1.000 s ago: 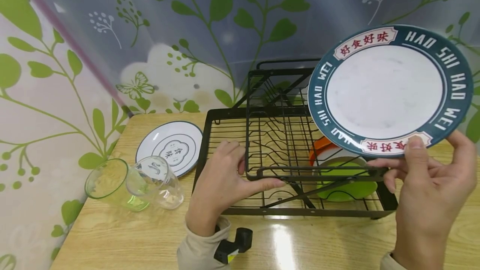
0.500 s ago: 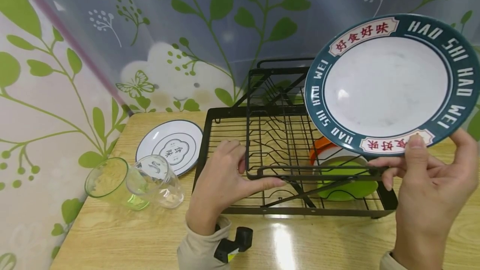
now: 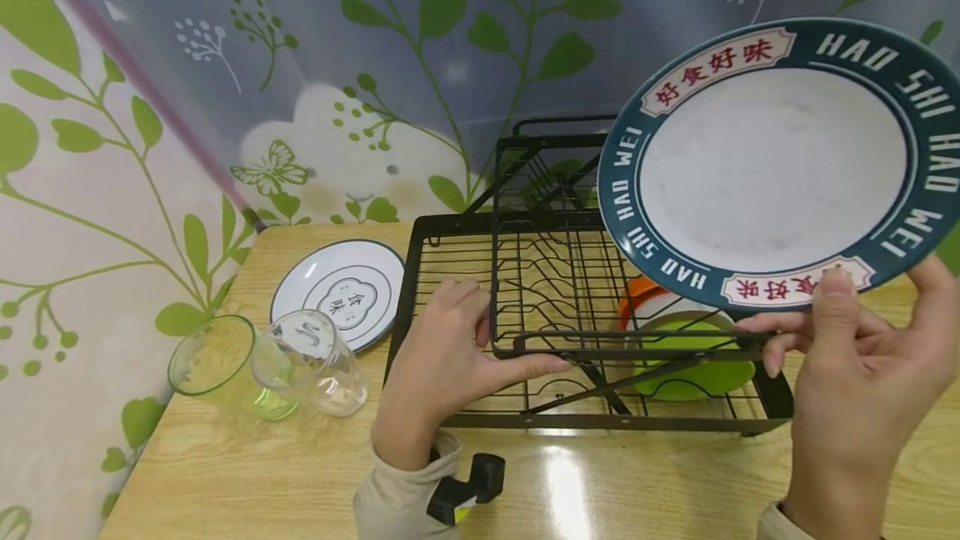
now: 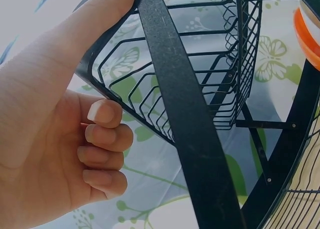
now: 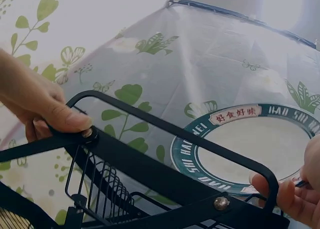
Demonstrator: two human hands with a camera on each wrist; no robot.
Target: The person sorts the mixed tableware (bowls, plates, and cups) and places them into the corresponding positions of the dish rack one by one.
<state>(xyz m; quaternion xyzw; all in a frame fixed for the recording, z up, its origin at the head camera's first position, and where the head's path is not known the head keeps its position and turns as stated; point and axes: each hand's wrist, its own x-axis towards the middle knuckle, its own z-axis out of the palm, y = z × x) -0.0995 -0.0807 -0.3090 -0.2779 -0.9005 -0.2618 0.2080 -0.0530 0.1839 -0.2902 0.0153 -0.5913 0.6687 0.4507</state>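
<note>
A black two-tier wire dish rack [image 3: 570, 422] stands on the table. My left hand [image 3: 442, 357] grips the left front corner of its upper tier; in the left wrist view the thumb lies along the frame and the fingers [image 4: 102, 156] curl beneath. My right hand [image 3: 862, 382] pinches a white plate [image 3: 772, 169] with a dark green lettered rim, thumb on the rim's face. The plate is tilted, above the rack's right side. Fingers of that hand also touch the upper tier's right front corner. A green bowl [image 3: 693, 377] and an orange-edged dish [image 3: 637, 294] sit on the lower tier.
Left of the rack lies a white plate [image 3: 303, 290] with a blue edge. Beside it are a green-tinted glass [image 3: 213, 365] and a clear glass [image 3: 341, 382], both tilted. A patterned wall covering [image 3: 420, 48] rises close behind the rack.
The green-rimmed plate has moved up and tilted toward the head camera, so it looks larger. My left hand and the rack have stayed in place.
</note>
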